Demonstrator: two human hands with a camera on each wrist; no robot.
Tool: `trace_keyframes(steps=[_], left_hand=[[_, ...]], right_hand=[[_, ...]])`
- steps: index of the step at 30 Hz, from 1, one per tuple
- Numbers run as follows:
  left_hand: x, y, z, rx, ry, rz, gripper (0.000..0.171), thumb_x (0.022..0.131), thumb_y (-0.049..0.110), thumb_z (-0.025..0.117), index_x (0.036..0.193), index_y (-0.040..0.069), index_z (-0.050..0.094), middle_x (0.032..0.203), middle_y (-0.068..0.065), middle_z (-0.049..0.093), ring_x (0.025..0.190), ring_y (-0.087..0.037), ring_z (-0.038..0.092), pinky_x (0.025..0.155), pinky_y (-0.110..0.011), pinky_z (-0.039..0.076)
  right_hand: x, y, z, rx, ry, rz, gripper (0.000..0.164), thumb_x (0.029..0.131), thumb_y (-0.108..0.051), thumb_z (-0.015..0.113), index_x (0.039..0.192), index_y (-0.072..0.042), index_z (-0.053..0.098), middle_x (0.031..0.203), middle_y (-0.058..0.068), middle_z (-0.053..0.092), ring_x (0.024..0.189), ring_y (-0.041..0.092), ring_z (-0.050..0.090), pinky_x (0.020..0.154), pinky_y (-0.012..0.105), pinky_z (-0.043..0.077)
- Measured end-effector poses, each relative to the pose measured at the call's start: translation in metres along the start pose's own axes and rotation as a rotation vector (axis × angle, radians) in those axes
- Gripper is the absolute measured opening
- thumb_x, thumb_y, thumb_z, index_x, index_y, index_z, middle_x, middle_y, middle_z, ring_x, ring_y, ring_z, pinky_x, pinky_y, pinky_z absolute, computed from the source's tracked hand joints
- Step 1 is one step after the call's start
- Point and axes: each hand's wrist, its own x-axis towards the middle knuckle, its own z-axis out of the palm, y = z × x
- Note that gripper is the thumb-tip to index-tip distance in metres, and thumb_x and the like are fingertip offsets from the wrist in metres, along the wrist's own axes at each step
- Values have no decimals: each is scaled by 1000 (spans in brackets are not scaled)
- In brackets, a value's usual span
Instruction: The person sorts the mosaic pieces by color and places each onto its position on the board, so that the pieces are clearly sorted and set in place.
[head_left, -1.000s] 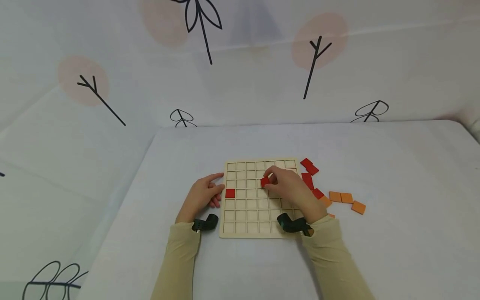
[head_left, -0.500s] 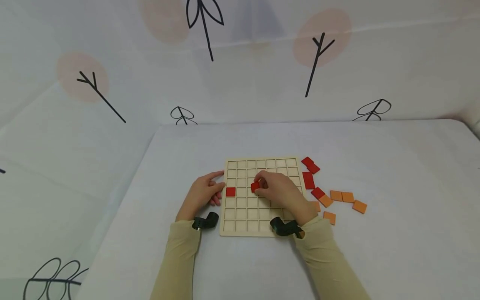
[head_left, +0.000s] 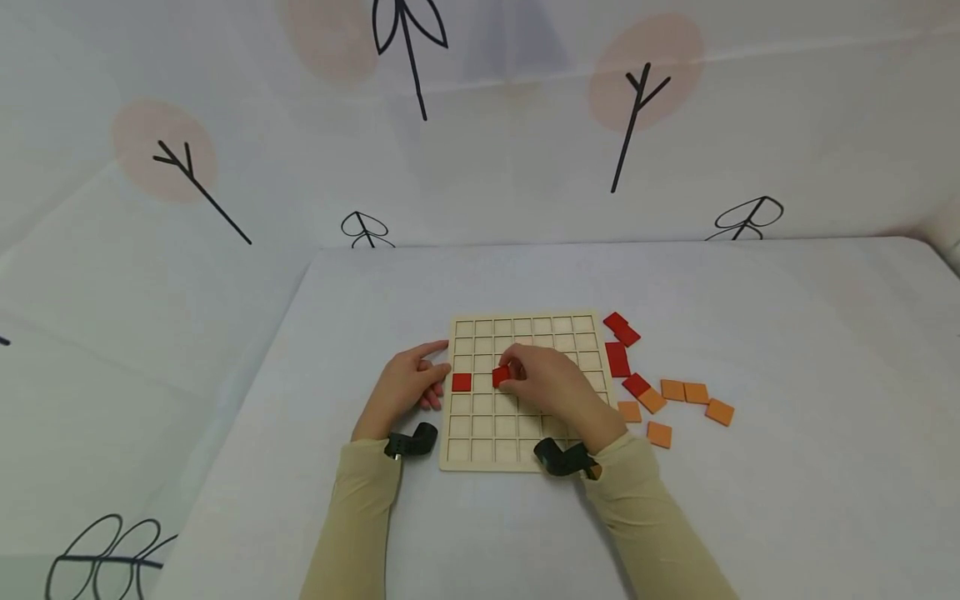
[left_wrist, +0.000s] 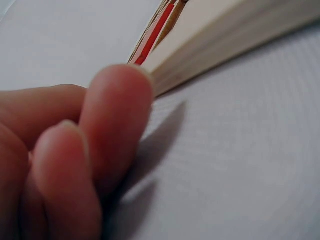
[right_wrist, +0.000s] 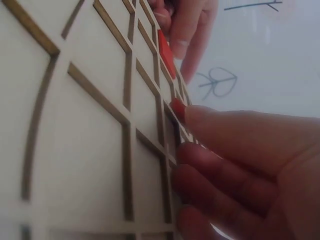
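Note:
A pale wooden grid board (head_left: 482, 451) lies flat on the table. One red square tile (head_left: 461, 382) sits in a cell of its leftmost column. Thumb and index finger of the right hand (head_left: 551, 379) pinch another red tile (head_left: 500, 377) over the board, in the same row, about two columns to the right. In the right wrist view only a small part of the pinched tile (right_wrist: 177, 107) shows past the thumb. The left hand (head_left: 405, 383) rests beside the board, its index finger and thumb touching the left edge; its other fingers are loosely bent.
Right of the board lie several loose tiles: red ones (head_left: 618, 360) near the upper right edge and orange ones (head_left: 720, 412) lower and farther right. A white cloth (head_left: 810, 350) covers the table. Each wrist carries a dark camera strap.
The right hand has moved left across the board with the red tile, from near the middle columns to about the third column. The left hand has stayed at the edge.

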Motion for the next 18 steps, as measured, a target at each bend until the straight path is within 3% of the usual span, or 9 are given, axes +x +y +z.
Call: trace_keyframes(steps=[18], left_hand=[[0,-2,0,11,-4,16,46,86,28,59,130,28,45,64,-10,60,50,-23,59,47,-30,49]], right_hand=[[2,-14,20,-61,50,-2,24,79,-27,67,99,-16,60,73,-8,50,64,10,47,56,25,39]])
